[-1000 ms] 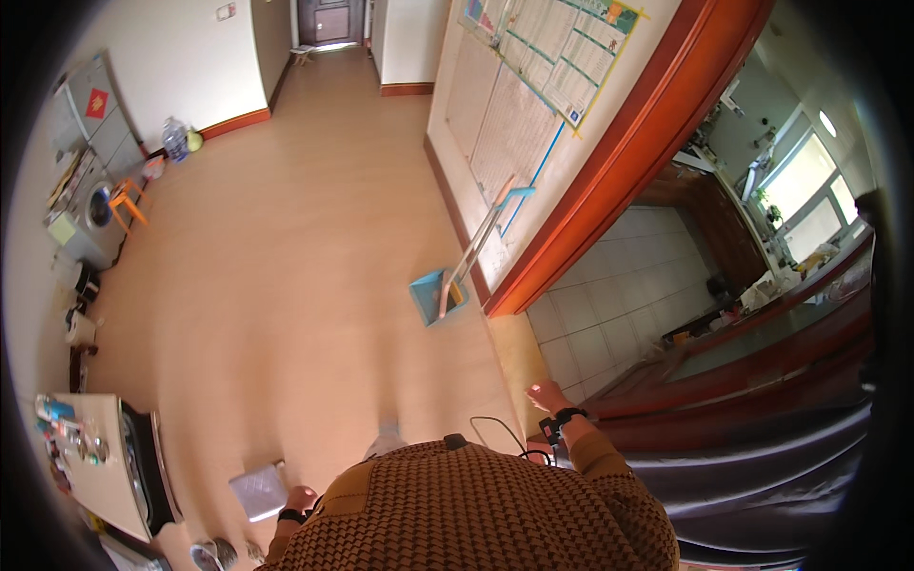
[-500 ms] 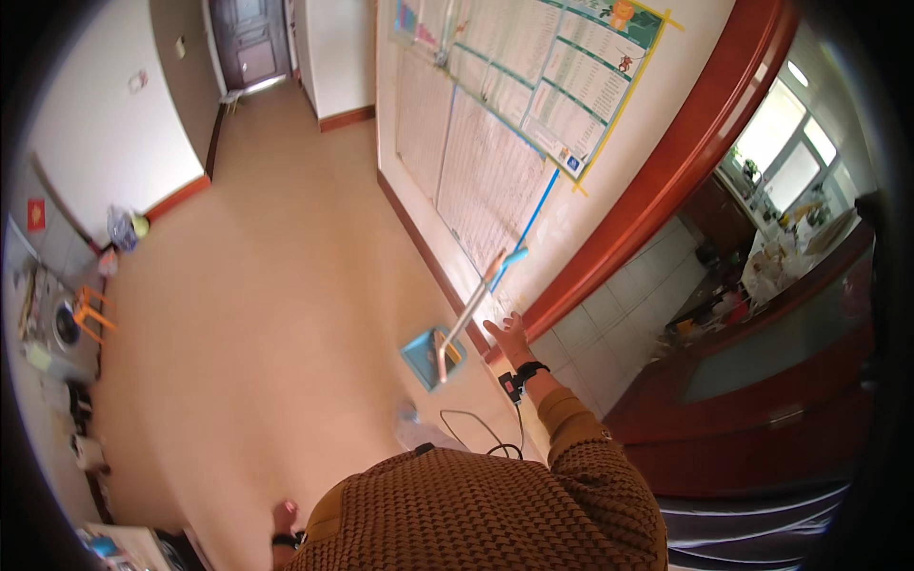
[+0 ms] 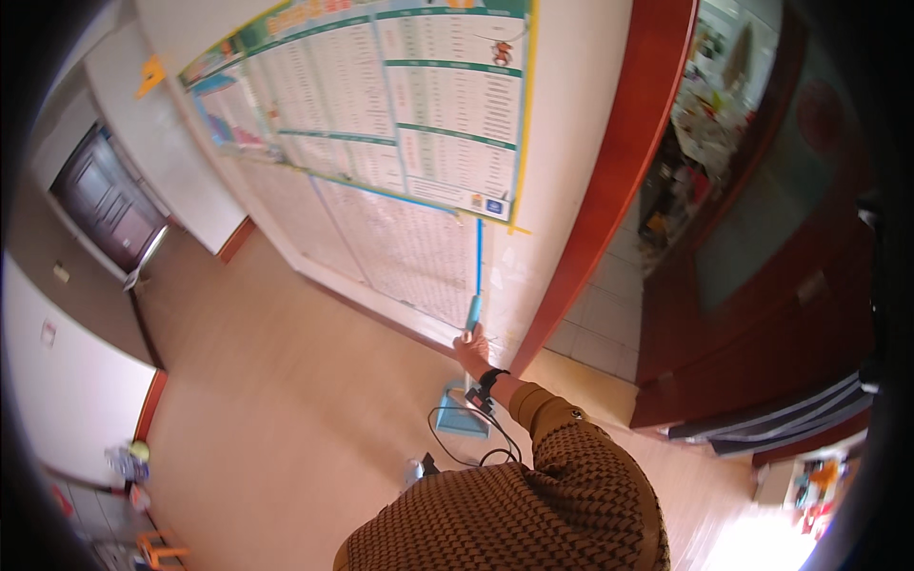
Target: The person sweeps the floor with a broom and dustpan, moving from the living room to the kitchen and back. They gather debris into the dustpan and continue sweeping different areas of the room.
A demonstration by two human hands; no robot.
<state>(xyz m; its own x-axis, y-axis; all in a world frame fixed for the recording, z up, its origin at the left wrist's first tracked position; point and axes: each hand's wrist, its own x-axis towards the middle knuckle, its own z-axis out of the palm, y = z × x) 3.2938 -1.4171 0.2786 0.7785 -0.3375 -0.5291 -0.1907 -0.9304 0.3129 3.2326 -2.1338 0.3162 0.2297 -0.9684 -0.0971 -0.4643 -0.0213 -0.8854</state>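
My right hand [image 3: 472,351] is closed around the upper part of an upright long-handled dustpan, just below the handle's light blue grip [image 3: 473,312]. The light blue dustpan pan [image 3: 463,422] rests on the floor below, partly hidden by my wrist. A black strap circles that wrist, and a small dark device [image 3: 481,401] with a looping black cable [image 3: 433,430] hangs beside it. My left hand is out of view.
A large chart [image 3: 447,114] hangs on the wall in front. To its right stands a red-brown door frame [image 3: 609,190] with a dark door [image 3: 762,285]. An orange stool [image 3: 162,550] stands at lower left, and a dark door [image 3: 109,200] is at the far left.
My right hand, open beside the dustpan handle before, has closed on it. The view has turned right, and my left hand has left the picture.
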